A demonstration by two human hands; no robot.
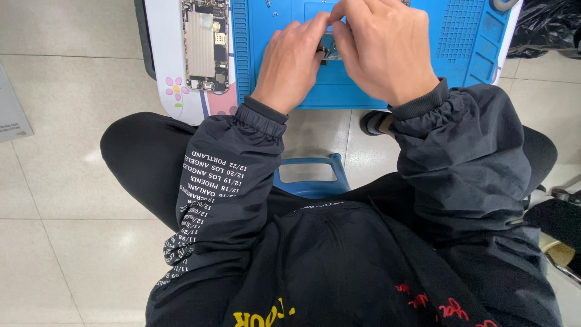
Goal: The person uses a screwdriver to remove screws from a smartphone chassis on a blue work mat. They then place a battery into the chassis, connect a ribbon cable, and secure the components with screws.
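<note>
Two hands pinching small dark part, ribbed blue mat

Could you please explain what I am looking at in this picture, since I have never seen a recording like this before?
There is no machine here: a person wears a camera on the head, so this single picture looks straight down at their own lap, dark jacket sleeves and two bare hands. The left hand and the right hand meet over a blue work mat on a small white table. Together they pinch a small dark part, mostly hidden by the fingers, so I cannot tell exactly what it is. To the left of the mat lies an opened phone, its insides facing up. A few tiny screws sit near the mat's top edge. Below the table, a blue stool shows between the knees, on a tiled floor.
</note>
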